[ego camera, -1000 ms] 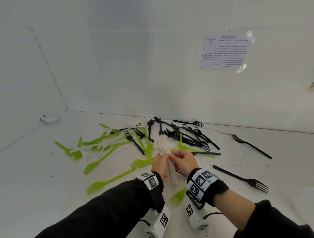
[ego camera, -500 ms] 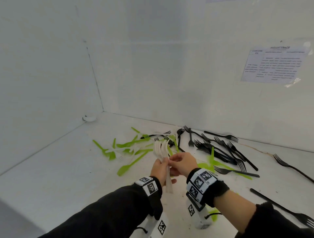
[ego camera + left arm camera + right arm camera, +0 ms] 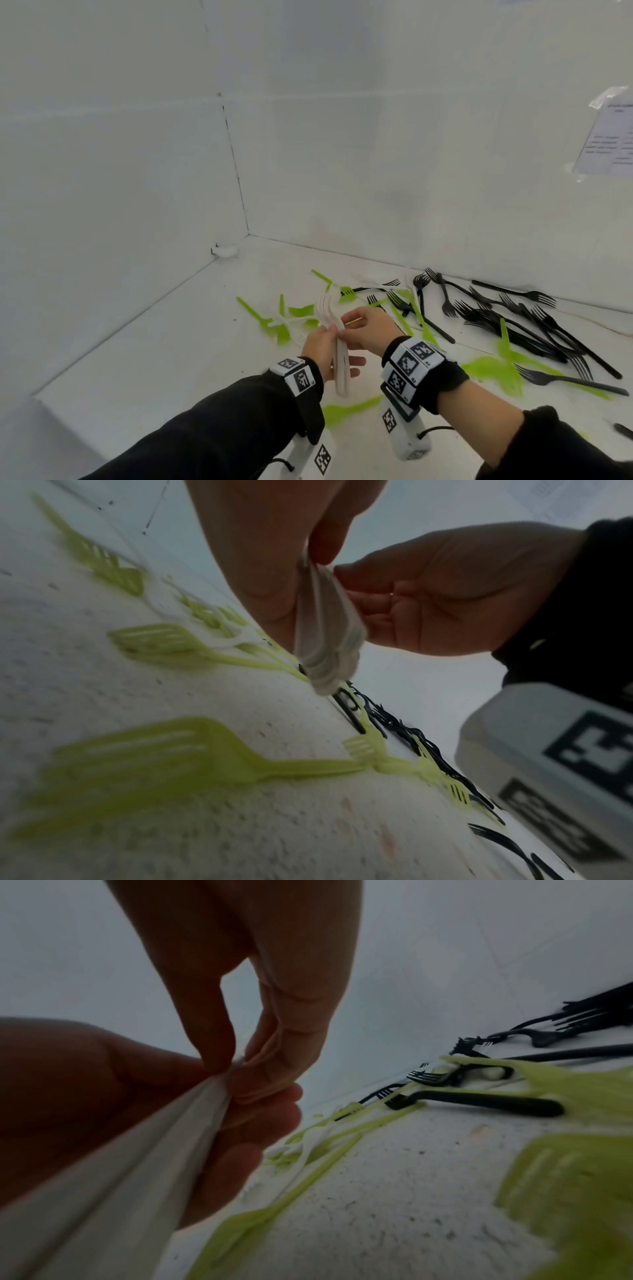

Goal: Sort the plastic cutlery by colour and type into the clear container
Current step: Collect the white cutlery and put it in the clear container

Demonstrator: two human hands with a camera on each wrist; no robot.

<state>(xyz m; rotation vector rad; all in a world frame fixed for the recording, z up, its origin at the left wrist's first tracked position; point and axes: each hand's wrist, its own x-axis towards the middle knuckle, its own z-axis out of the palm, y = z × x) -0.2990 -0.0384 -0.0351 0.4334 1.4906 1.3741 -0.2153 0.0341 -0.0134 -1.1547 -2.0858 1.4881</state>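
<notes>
Pinching white forks [image 3: 337, 337]: left hand [image 3: 320, 349], right hand [image 3: 368, 330].

Looking like a staged recording booth, not a home: plain white walls [image 3: 137, 171] meeting a speckled white tabletop [image 3: 154, 359], a printed sheet [image 3: 609, 140] taped far right, coded marker tags [image 3: 411, 363] sitting on both wrists.

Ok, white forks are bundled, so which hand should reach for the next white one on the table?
Right. The left hand grips the white fork bundle by the handles, while the right hand only pinches its neck. Loose white forks lie just beyond both hands, so this is a hedged call.
</notes>
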